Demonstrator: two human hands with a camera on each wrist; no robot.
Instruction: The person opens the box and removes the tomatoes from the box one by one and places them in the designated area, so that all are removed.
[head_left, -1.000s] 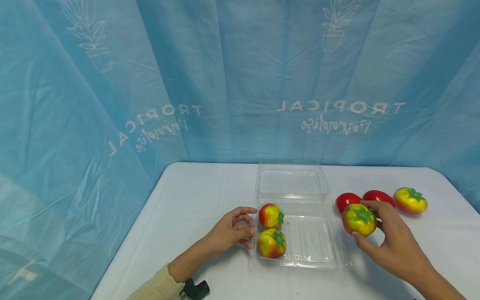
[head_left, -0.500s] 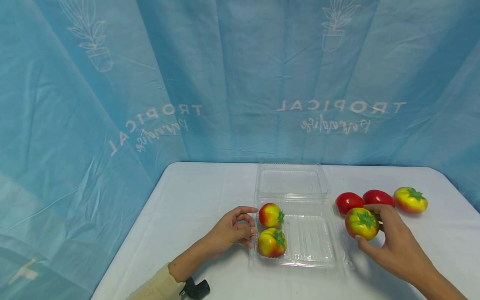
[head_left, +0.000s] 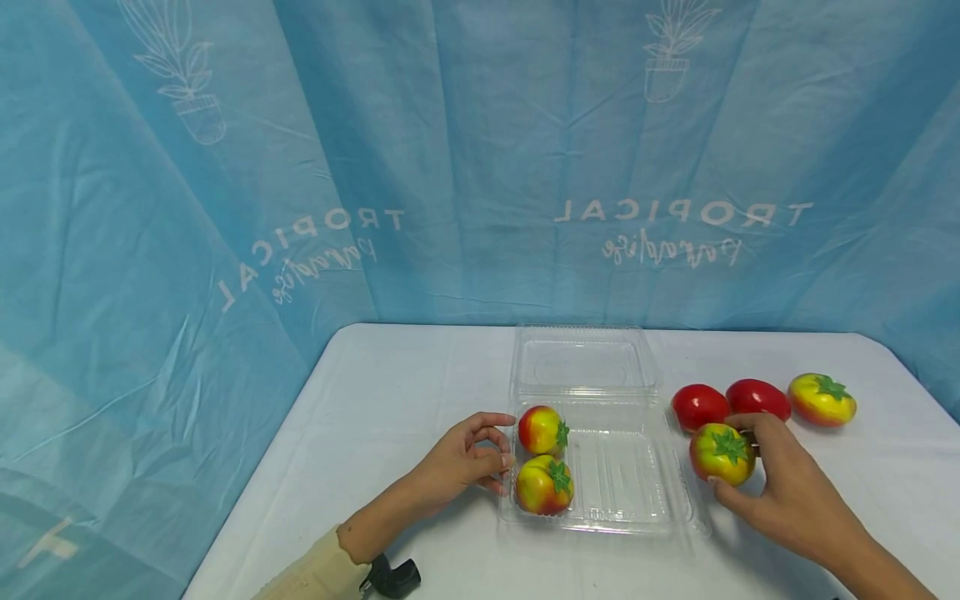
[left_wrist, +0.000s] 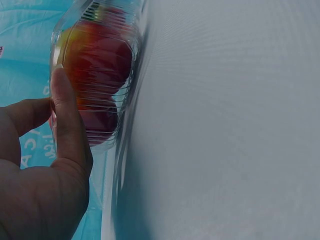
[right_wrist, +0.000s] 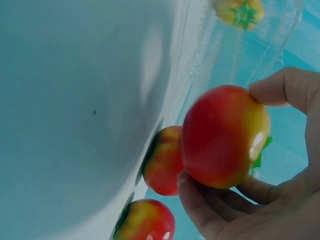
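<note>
In the head view, my right hand (head_left: 787, 487) holds a red-and-yellow tomato (head_left: 722, 454) with a green leafy top, just right of a clear plastic clamshell container (head_left: 618, 475). The right wrist view shows thumb and fingertips around this tomato (right_wrist: 222, 135), whose red underside faces the camera. My left hand (head_left: 465, 462) pinches the container's left rim; in the left wrist view the thumb (left_wrist: 67, 110) lies along the clear wall. Inside, along the left side, sit two tomatoes, one farther back (head_left: 540, 429) and one nearer (head_left: 542, 486). The lid (head_left: 585, 362) lies folded back.
Behind the right hand are two red tomatoes, one left (head_left: 699, 407) and one right (head_left: 759, 398), with a yellow-red one (head_left: 822, 400) beyond. A black object (head_left: 393, 577) is by the left sleeve. The white table (head_left: 405, 375) backs onto a blue curtain (head_left: 495, 167).
The right hand has lowered slightly with the tomato, moving a little toward the person and uncovering more of the red ones behind. The left hand and container have stayed in place.
</note>
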